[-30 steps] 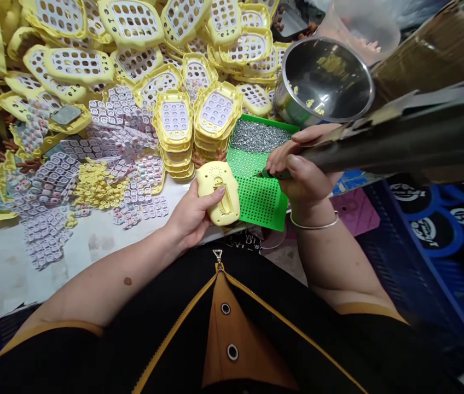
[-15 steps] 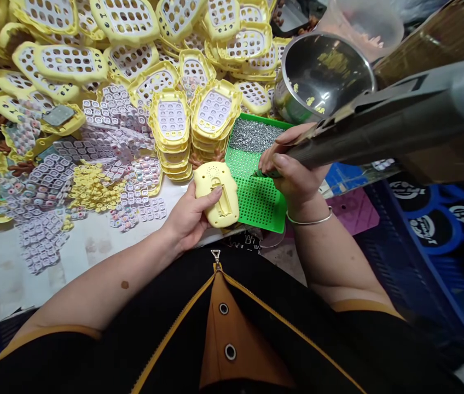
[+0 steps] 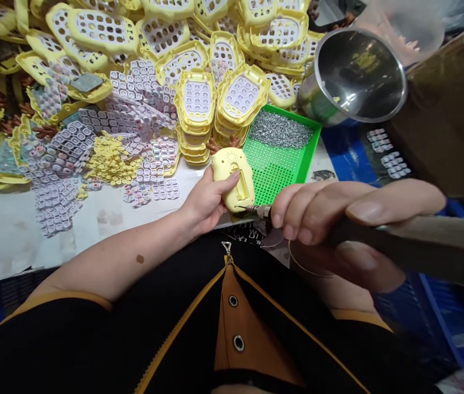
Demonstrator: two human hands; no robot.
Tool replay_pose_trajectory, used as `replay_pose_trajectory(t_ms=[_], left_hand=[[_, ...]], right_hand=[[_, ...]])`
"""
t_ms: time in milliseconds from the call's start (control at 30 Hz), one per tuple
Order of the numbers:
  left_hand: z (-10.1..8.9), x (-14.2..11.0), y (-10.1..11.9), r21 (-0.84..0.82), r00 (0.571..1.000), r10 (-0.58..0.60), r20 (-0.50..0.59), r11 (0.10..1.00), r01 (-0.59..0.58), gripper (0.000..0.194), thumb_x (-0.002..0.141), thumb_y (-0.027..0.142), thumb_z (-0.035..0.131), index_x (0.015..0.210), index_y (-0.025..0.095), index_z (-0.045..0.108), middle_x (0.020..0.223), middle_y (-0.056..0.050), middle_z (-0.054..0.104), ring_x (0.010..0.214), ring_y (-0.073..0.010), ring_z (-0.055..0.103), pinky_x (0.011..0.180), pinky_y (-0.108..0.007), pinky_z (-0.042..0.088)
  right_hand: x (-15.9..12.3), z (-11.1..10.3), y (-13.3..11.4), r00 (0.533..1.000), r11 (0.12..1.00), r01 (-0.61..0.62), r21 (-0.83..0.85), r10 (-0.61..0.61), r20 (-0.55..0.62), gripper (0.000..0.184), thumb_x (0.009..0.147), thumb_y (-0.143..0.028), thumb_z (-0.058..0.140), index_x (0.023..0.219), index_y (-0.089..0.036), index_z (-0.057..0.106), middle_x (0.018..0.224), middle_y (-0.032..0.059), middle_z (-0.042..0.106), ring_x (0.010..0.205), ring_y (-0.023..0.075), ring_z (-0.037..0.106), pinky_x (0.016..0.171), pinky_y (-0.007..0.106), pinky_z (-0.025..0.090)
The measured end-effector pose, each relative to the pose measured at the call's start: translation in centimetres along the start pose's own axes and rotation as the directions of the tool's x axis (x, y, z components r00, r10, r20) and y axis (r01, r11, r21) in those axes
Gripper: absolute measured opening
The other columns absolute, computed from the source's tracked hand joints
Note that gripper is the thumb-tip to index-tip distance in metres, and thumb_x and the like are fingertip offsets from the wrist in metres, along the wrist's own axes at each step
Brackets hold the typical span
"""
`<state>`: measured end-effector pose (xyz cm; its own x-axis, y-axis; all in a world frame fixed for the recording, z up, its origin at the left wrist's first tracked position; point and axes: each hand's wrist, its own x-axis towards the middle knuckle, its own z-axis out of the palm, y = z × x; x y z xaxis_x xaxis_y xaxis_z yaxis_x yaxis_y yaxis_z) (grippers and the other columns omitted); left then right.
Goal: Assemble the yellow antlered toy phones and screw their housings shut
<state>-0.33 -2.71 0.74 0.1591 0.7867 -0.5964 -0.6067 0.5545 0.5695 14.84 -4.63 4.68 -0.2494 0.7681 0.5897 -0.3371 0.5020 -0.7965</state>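
My left hand (image 3: 207, 202) is closed around a small yellow toy-phone shell (image 3: 234, 178), holding it back side up at the table's near edge. My right hand (image 3: 338, 219) is wrapped round the dark body of an electric screwdriver (image 3: 421, 246). Its metal bit (image 3: 256, 209) touches the lower edge of the shell. Just behind lies a green screw tray (image 3: 277, 164) with a heap of small silver screws (image 3: 280, 129) at its far end.
Stacks of yellow phone shells (image 3: 199, 104) and loose keypad sheets (image 3: 92, 142) cover the white table (image 3: 51, 241). A steel bowl (image 3: 357, 74) and a clear plastic tub (image 3: 412, 24) stand at the back right. A brown cardboard box (image 3: 453, 109) and blue crate (image 3: 453, 306) sit at the right.
My right hand has brought the screwdriver back from the green tray toward me, and its bit now meets the shell's lower edge. My left hand still holds the shell.
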Motion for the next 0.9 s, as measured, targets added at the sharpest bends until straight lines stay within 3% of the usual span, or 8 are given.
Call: replay_pose_trajectory(t_ms=[133,433,667,900], left_hand=[[0.1,-0.2,-0.1,0.009,1.000,0.020,-0.011,1.000,-0.019,0.049,0.085,0.013,0.063,0.130,0.028,0.050,0.111,-0.005,0.069,0.096,-0.0215,0.068,0.086,-0.041,0.058],[-0.1,-0.1,-0.3,0.057,1.000,0.012,-0.012,0.998,-0.012,0.045,0.084,0.016,0.064,0.125,0.028,0.053,0.113,-0.006,0.069,0.097,-0.0238,0.068,0.083,-0.043,0.058],[0.0,0.2,-0.6,0.001,1.000,0.030,0.003,1.000,-0.030,0.046,0.083,0.012,0.064,0.125,0.027,0.055,0.107,-0.006,0.070,0.098,-0.0245,0.068,0.091,-0.045,0.056],[0.4,0.0,-0.9,-0.044,0.998,0.030,-0.048,0.999,-0.032,0.041,0.081,0.012,0.065,0.119,0.022,0.057,0.109,-0.008,0.071,0.104,-0.0262,0.067,0.095,-0.044,0.053]], right_hand=[[-0.1,0.4,0.8,0.999,1.000,0.006,0.013,-0.007,0.046,0.015,0.086,-0.026,0.066,0.101,-0.029,0.064,0.059,-0.0052,0.058,0.049,0.0135,0.060,0.052,0.031,0.056],[-0.1,0.6,0.1,0.996,0.998,-0.051,0.041,0.048,0.076,0.023,0.083,-0.021,0.067,0.105,-0.026,0.067,0.063,-0.0030,0.061,0.053,0.0154,0.062,0.056,0.035,0.057],[0.5,1.5,1.0,0.996,0.999,-0.051,-0.016,0.052,0.066,0.014,0.079,-0.019,0.068,0.090,-0.026,0.066,0.058,-0.0038,0.060,0.048,0.0145,0.060,0.049,0.031,0.055],[1.1,1.8,1.4,0.964,0.996,-0.071,-0.048,0.081,0.254,0.013,0.077,-0.016,0.066,0.083,-0.027,0.062,0.053,-0.0048,0.057,0.047,0.0152,0.059,0.047,0.031,0.054]])
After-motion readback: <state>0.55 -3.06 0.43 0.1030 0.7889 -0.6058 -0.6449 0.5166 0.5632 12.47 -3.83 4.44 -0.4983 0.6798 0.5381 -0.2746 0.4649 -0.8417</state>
